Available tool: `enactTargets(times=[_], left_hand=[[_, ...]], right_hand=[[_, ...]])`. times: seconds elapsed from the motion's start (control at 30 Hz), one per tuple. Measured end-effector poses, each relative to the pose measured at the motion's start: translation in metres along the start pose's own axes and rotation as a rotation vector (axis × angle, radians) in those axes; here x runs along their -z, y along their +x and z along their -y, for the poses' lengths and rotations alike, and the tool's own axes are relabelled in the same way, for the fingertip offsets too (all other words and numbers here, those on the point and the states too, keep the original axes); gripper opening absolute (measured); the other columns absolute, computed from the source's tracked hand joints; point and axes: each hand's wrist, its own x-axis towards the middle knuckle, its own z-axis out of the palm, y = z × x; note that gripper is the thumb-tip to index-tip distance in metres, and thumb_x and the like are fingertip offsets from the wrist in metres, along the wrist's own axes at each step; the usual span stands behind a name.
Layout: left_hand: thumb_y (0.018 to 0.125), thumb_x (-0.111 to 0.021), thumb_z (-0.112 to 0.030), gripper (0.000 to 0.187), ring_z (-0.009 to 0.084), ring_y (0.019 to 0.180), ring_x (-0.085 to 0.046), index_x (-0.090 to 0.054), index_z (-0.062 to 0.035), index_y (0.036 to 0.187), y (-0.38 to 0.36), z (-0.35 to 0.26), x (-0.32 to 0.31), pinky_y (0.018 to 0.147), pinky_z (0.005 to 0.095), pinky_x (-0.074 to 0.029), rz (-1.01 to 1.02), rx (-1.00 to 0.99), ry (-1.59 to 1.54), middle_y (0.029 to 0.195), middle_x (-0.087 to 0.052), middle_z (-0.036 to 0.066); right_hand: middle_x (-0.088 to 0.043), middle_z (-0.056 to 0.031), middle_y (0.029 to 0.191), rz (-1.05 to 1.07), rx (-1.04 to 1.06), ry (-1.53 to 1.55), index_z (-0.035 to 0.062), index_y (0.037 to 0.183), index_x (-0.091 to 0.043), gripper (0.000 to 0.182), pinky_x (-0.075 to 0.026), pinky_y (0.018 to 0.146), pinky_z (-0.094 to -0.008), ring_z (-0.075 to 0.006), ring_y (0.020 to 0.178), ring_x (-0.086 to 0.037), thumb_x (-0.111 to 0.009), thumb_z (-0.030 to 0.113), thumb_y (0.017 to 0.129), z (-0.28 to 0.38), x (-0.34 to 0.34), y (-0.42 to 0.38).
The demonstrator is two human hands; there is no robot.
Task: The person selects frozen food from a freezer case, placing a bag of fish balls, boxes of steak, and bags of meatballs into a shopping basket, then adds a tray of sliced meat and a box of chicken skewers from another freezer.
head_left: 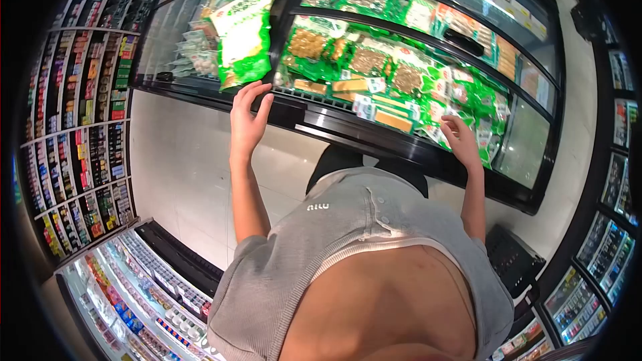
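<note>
A refrigerated case with a black frame holds green and white food packages. My left hand is at the case's front edge, fingers apart, just below a large green and white bag; whether the fingertips touch the bag is unclear. Nothing shows in that hand. Over the green packages at the right front of the case, my right hand has its fingers bent and close to a package; what they hold, if anything, is hidden. Brown-filled packs lie in rows between the two hands.
Tall shelves of small goods stand on the left. A lit chilled shelf is at the lower left, and more shelves line the right. Near my right elbow is a black crate. A dark object sits on the case's upper packages.
</note>
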Motion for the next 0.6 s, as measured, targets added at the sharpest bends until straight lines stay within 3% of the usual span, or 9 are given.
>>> enactTargets(times=[0.07,0.2,0.23,0.3,0.37,0.4,0.5,0.53,0.6], left_hand=[[0.084,-0.066,-0.020,0.026,0.0251,0.101,-0.057,-0.065,-0.0070,0.106,0.010,0.051,0.020,0.089,0.0334,-0.044,-0.131,0.016,0.028,0.112,-0.060,0.012],[0.086,-0.066,-0.025,0.032,0.0132,0.091,-0.055,-0.064,-0.0031,0.109,0.034,0.136,0.050,0.086,0.0270,-0.044,-0.241,0.412,-0.302,0.109,-0.060,0.008],[0.088,-0.064,-0.028,0.045,0.0140,0.102,-0.057,-0.056,0.0035,0.119,0.043,0.139,0.057,0.089,0.0275,-0.043,-0.197,0.492,-0.287,0.111,-0.062,0.012],[0.087,-0.063,-0.038,0.056,0.0138,0.093,-0.059,-0.052,0.0038,0.122,0.059,0.157,0.052,0.086,0.0276,-0.045,-0.157,0.587,-0.298,0.105,-0.062,0.009],[0.085,-0.062,-0.048,0.065,0.0120,0.082,-0.057,-0.051,0.0041,0.122,0.077,0.176,0.044,0.080,0.0256,-0.046,0.000,0.687,-0.515,0.095,-0.059,0.006],[0.084,-0.062,-0.051,0.066,0.0091,0.075,-0.054,-0.052,0.0039,0.119,0.085,0.187,0.038,0.071,0.0221,-0.046,0.014,0.709,-0.595,0.088,-0.055,0.003],[0.082,-0.064,-0.053,0.070,0.0070,0.067,-0.051,-0.050,0.0042,0.120,0.104,0.189,0.030,0.062,0.0200,-0.045,0.053,0.730,-0.465,0.083,-0.054,0.002],[0.077,-0.068,-0.054,0.074,0.0116,0.077,-0.055,-0.049,0.0033,0.121,0.109,0.195,0.029,0.069,0.0242,-0.046,0.073,0.728,-0.389,0.095,-0.059,0.009],[0.077,-0.071,-0.049,0.070,0.0138,0.088,-0.055,-0.052,0.0061,0.116,0.117,0.187,0.022,0.079,0.0258,-0.043,0.023,0.706,-0.357,0.097,-0.061,0.010]], right_hand=[[-0.066,-0.0106,0.093,0.057,0.044,-0.039,0.0062,0.110,-0.059,0.028,-0.048,0.079,-0.0333,-0.0198,0.090,-0.063,-0.061,0.022,0.087,0.034,-0.038,0.028],[-0.065,-0.0090,0.097,0.211,0.207,0.008,0.0072,0.109,-0.060,0.027,-0.047,0.082,-0.0328,-0.0194,0.091,-0.062,-0.063,0.021,0.086,0.106,-0.113,0.065],[-0.065,-0.0092,0.097,0.248,0.232,-0.012,0.0071,0.109,-0.060,0.027,-0.047,0.082,-0.0326,-0.0197,0.091,-0.062,-0.063,0.020,0.086,0.119,-0.127,0.067],[-0.065,-0.0094,0.096,0.300,0.271,-0.043,0.0069,0.110,-0.060,0.027,-0.047,0.083,-0.0322,-0.0203,0.091,-0.062,-0.063,0.020,0.086,0.138,-0.147,0.067],[-0.064,-0.0111,0.100,0.294,0.203,-0.052,0.0068,0.113,-0.059,0.029,-0.047,0.084,-0.0321,-0.0223,0.095,-0.062,-0.063,0.019,0.086,0.140,-0.148,0.064],[-0.063,-0.0119,0.102,0.289,0.163,-0.057,0.0068,0.114,-0.058,0.031,-0.047,0.085,-0.0320,-0.0233,0.096,-0.061,-0.063,0.019,0.086,0.137,-0.144,0.059],[-0.060,-0.0151,0.112,-0.152,0.131,-0.220,0.0051,0.119,-0.054,0.037,-0.046,0.086,-0.0336,-0.0258,0.104,-0.058,-0.063,0.021,0.086,0.114,-0.118,0.046],[-0.058,-0.0166,0.116,-0.286,0.119,-0.223,0.0042,0.120,-0.052,0.041,-0.046,0.086,-0.0350,-0.0268,0.106,-0.057,-0.064,0.022,0.086,0.092,-0.104,0.047],[-0.056,-0.0184,0.119,-0.475,0.019,-0.188,0.0024,0.121,-0.050,0.045,-0.047,0.086,-0.0372,-0.0282,0.109,-0.056,-0.064,0.024,0.085,0.068,-0.071,0.052]])
